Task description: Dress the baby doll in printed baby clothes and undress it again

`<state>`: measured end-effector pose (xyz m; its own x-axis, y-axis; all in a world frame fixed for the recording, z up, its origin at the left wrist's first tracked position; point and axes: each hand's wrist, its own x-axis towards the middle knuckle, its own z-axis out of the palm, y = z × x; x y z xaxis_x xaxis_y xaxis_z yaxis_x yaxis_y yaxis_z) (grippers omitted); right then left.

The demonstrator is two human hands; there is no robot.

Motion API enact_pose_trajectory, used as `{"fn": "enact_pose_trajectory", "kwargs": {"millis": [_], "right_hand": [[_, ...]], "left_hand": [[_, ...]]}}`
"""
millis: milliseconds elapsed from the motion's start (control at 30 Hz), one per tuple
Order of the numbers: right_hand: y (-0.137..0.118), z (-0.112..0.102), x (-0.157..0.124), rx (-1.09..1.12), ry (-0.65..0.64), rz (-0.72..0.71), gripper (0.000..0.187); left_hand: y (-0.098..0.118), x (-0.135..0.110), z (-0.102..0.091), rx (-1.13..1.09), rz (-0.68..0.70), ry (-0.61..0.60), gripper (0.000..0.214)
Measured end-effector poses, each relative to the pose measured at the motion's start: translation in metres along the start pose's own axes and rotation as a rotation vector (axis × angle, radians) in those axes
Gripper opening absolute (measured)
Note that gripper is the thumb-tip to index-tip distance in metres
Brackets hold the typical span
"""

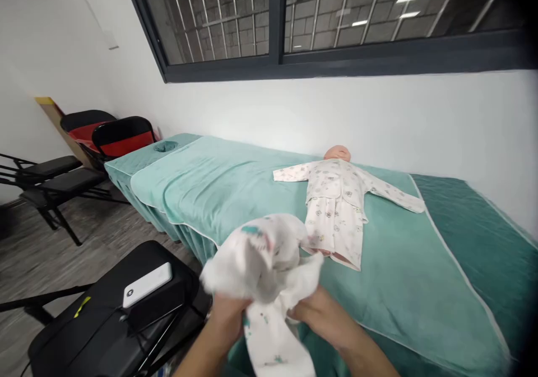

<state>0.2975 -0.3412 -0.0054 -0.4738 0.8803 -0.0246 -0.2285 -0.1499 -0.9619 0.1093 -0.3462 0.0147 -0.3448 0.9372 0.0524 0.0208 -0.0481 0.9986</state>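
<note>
A bunched white cloth (273,254) with green and pink prints is held up in front of me, its lower end hanging down. Its exact kind is unclear, as it is crumpled and partly blurred. My left hand (229,315) is closed on its left side, and my right hand (313,310) grips its right side; folds hide most of the fingers. Beyond the cloth, a baby doll (337,153) lies on its back, dressed in a white printed long-sleeved top (332,181) with the sleeves spread out. White printed bottoms (334,220) cover its lower body.
The doll lies on a bed with a green cover (235,181), set against the wall under a barred window (277,69). At lower left, a black chair (84,321) carries a white phone (148,283) on a dark box. More black folding chairs (121,136) stand at the left.
</note>
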Motion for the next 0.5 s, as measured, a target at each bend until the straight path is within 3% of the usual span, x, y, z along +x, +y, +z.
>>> {"fn": "enact_pose_trajectory", "kwargs": {"millis": [67,133,200,267,367,500], "right_hand": [[-0.003,0.006,-0.002,0.245,0.04,0.042,0.085],[-0.001,0.012,-0.012,0.391,0.184,0.042,0.085],[0.0,0.017,-0.019,0.436,0.351,-0.003,0.077],[-0.003,0.014,-0.021,0.431,0.466,-0.054,0.069],[-0.021,-0.009,-0.025,0.339,0.618,-0.053,0.062],[-0.068,-0.075,-0.05,0.087,0.958,-0.058,0.057]], "left_hand": [[0.001,-0.005,0.029,0.046,0.051,-0.158,0.043],[-0.001,-0.007,0.048,0.15,0.194,-0.269,0.038],[-0.006,-0.008,0.059,0.215,0.311,-0.327,0.04],[-0.013,-0.012,0.064,0.211,0.336,-0.41,0.045],[-0.024,-0.018,0.059,0.215,0.332,-0.57,0.049],[-0.05,-0.021,0.033,0.331,0.305,-0.65,0.04]]}}
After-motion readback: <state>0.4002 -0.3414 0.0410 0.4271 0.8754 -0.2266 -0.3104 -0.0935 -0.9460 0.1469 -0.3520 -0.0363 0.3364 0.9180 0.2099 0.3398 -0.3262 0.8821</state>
